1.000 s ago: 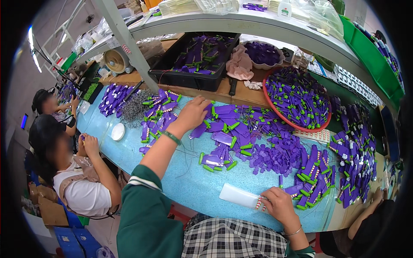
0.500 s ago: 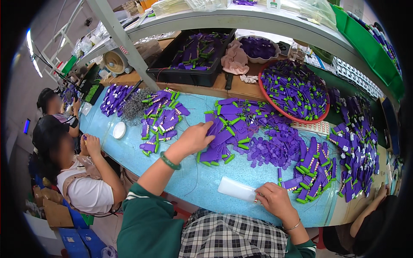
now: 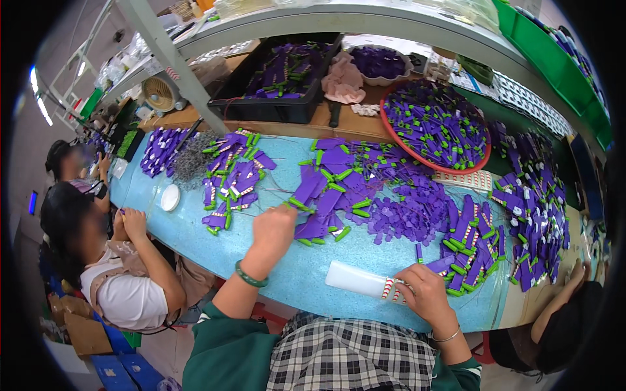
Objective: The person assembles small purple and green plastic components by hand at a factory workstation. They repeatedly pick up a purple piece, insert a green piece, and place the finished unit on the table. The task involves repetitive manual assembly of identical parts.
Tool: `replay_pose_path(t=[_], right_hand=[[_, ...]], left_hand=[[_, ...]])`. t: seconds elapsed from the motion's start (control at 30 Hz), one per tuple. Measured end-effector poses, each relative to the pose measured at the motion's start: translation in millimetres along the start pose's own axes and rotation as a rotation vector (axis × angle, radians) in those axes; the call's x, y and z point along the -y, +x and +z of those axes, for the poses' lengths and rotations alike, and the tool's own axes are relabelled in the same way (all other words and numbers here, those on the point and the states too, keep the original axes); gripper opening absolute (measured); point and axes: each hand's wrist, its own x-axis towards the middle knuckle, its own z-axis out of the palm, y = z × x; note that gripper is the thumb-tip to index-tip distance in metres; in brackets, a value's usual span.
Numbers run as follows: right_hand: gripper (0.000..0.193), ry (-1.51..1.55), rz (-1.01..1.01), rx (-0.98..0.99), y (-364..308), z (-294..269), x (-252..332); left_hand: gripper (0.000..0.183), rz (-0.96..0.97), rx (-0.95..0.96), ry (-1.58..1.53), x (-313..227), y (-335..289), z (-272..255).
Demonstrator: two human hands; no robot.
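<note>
My left hand (image 3: pixel 272 236), with a green bangle on its wrist, is at the near left edge of a pile of purple pieces with green ends (image 3: pixel 336 179). Its fingers are closed at the green end of one purple piece (image 3: pixel 301 205); the hand hides part of the grip. Low on the blue tabletop, my right hand (image 3: pixel 424 290) pinches the right end of a pale sticker strip (image 3: pixel 355 279). Red-and-white striped stickers (image 3: pixel 389 288) show on the strip beside those fingers. Small purple cut-outs (image 3: pixel 411 212) lie beyond the right hand.
More green-ended purple pieces (image 3: pixel 473 244) lie to the right, and others (image 3: pixel 235 176) to the left. A red basket (image 3: pixel 435 168) and a black crate (image 3: pixel 261 112) stand at the back under a shelf (image 3: pixel 365 23). A round white lid (image 3: pixel 170 197) lies left. Co-workers (image 3: pixel 124 283) sit at both sides.
My left hand has drawn back from over the pile toward me, its fingers now closed at a green end. The right hand has uncovered more striped stickers. The whole view has shifted slightly.
</note>
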Motion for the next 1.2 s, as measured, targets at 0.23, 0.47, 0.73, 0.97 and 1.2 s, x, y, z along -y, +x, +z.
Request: replay_pose_path(t=[0.23,0.47,0.73,0.97,1.2], right_hand=[[0.019,-0.121,0.137,0.081,-5.5,2.9,-6.6],[0.017,-0.287,0.124,0.167,0.2,26.9,0.2],[0.013,-0.140,0.102,0.036,-8.7,43.8,-8.5],[0.012,0.181,0.133,-0.013,1.5,24.1,-9.0],[0.014,0.233,0.172,-0.150,21.5,3.2,11.8]], left_hand=[[0.022,-0.209,-0.232,-1.016,-9.8,-12.6,-94.4],[0.023,-0.446,0.370,-2.011,-100.9,-25.5,-38.4],[0.021,-0.429,0.637,-1.781,-141.1,-49.0,22.0],[0.017,-0.395,0.711,-1.702,-141.1,-47.7,22.1],[0.013,-0.277,0.706,-1.605,-138.5,-30.3,-3.9]])
